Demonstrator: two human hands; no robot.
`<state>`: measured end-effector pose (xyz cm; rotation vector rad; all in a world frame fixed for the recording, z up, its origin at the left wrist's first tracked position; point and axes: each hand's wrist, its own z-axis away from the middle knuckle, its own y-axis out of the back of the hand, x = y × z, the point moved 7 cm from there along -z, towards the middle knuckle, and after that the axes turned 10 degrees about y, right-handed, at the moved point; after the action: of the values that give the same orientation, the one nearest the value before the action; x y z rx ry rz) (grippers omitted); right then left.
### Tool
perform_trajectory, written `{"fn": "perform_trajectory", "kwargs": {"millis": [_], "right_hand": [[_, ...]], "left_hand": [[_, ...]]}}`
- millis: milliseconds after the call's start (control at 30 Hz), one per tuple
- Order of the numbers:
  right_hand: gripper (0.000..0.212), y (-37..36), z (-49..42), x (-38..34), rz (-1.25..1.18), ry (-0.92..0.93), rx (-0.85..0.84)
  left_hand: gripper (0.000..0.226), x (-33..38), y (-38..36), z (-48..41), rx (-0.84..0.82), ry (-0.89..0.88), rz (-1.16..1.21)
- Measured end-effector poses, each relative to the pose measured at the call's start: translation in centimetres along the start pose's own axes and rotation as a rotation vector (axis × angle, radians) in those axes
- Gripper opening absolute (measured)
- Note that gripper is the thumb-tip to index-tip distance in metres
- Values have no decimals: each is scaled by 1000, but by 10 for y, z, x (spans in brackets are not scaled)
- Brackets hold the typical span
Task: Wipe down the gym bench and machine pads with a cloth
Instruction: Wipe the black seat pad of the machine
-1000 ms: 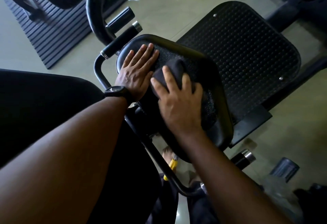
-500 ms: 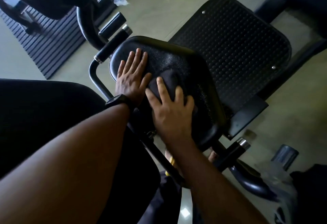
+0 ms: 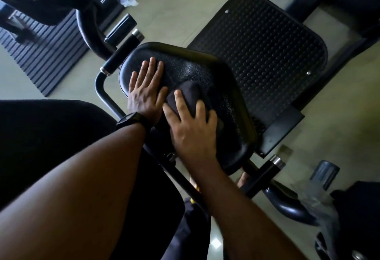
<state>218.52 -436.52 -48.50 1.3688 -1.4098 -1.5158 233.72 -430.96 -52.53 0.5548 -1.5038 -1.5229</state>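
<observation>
While both arms reach forward over the seat pad, left hand flat near its left edge, fingers straight, right hand spread, pressing a dark bunched cloth onto the pad's middle

Pale floor under ribbed black mat.

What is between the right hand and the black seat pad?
A dark cloth lies there, pressed by the right hand onto the seat pad, as the head view shows.
</observation>
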Motion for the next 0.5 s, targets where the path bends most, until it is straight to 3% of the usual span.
{"fn": "perform_trajectory", "kwargs": {"millis": [67,100,200,267,400,500], "right_hand": [[51,3,-14,23,30,62,-43],[55,6,-12,40,37,0,-48],[61,18,24,73,49,-425,43],[59,17,53,53,91,-529,74],[53,2,53,-9,44,-306,34],[53,2,12,4,16,-76,-14]], "left_hand": [[69,1,0,-1,11,1,10],[69,1,0,0,15,-2,9],[68,1,0,1,24,-2,0],[68,1,1,0,19,-4,-1],[70,2,1,0,21,-4,0],[71,2,1,0,23,-9,-7]]}}
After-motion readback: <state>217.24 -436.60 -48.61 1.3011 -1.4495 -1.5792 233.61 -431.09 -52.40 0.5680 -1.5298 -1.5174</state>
